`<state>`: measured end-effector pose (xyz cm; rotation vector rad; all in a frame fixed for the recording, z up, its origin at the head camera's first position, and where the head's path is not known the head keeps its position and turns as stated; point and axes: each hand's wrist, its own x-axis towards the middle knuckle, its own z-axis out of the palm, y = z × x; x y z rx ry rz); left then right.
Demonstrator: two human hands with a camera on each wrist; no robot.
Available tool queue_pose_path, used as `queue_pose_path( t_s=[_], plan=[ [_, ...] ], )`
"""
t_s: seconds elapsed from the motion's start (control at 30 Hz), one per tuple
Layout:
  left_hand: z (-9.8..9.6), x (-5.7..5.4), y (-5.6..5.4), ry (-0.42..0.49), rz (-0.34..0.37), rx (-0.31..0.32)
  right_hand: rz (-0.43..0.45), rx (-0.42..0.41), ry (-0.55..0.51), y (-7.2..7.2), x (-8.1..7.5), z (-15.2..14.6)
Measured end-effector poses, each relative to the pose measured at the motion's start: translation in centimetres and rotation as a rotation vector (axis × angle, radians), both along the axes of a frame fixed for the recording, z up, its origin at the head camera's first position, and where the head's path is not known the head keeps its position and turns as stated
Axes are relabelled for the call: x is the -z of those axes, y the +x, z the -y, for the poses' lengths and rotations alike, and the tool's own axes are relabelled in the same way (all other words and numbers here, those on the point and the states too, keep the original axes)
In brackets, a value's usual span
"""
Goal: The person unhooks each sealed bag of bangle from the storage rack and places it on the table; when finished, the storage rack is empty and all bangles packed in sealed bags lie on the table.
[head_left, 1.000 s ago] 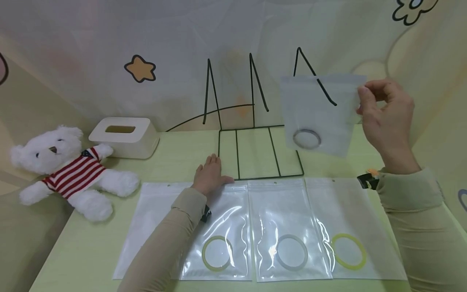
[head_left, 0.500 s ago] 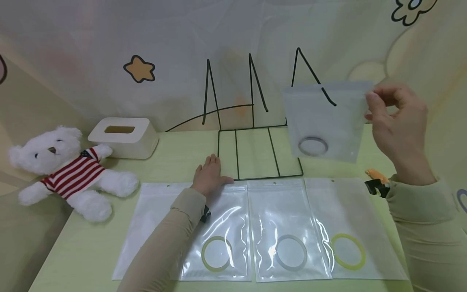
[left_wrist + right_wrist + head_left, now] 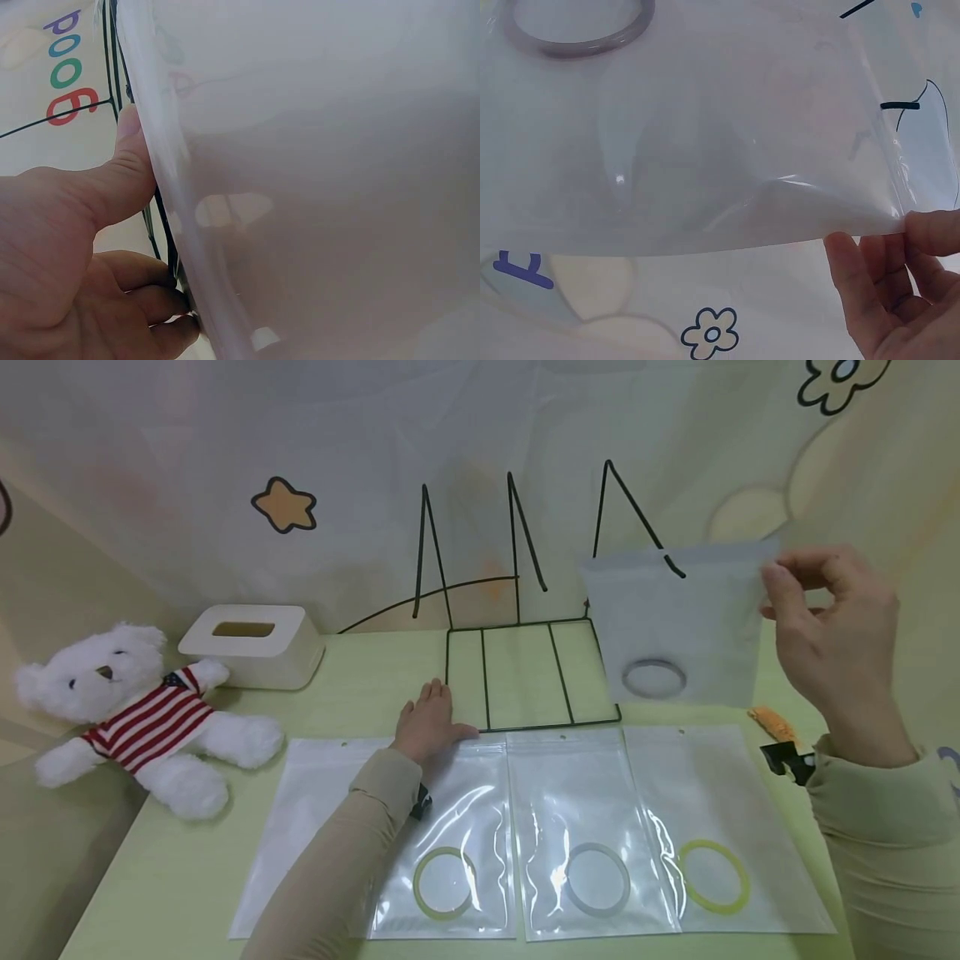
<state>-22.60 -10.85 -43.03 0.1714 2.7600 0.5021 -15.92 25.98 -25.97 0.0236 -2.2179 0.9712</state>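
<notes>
My right hand pinches the top right corner of a frosted zip bag between thumb and fingers. A dark ring lies inside the bag. The tip of the right hook on a black wire rack pokes out in front of the bag, near the middle of its top edge. My left hand rests at the rack's front left corner, thumb stretched along the front wire. In the left wrist view, a glossy plastic sheet hides much of the scene beside that hand.
Several zip bags lie in a row at the front, including one with a grey ring and one with a yellow ring. A white tissue box and a teddy bear sit left. The rack's middle hook and left hook stand bare.
My right hand has moved down and to the right with the zip bag. Less of the hook now shows in front of the bag. My left hand has stayed in place.
</notes>
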Motion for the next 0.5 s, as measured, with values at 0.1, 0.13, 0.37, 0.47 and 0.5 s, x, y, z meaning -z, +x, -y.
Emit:
queue_pose_path(
  t_s=[0.1,0.13,0.37,0.47,0.5],
  plan=[
    [-0.1,0.0,0.0,0.000,-0.002,0.002,-0.013,0.006,0.009,0.5,-0.1,-0.2],
    [-0.1,0.0,0.0,0.000,-0.003,0.004,-0.017,0.005,0.009,0.6,-0.1,-0.3],
    [-0.4,0.1,-0.1,-0.004,-0.008,0.013,-0.011,0.012,-0.025,1.8,-0.1,-0.8],
    [-0.5,0.3,-0.1,-0.001,-0.008,0.015,-0.030,0.027,-0.027,2.4,-0.2,-1.1],
    [-0.5,0.3,-0.2,0.000,-0.008,0.016,-0.037,0.032,-0.032,2.6,-0.3,-1.2]
  ],
)
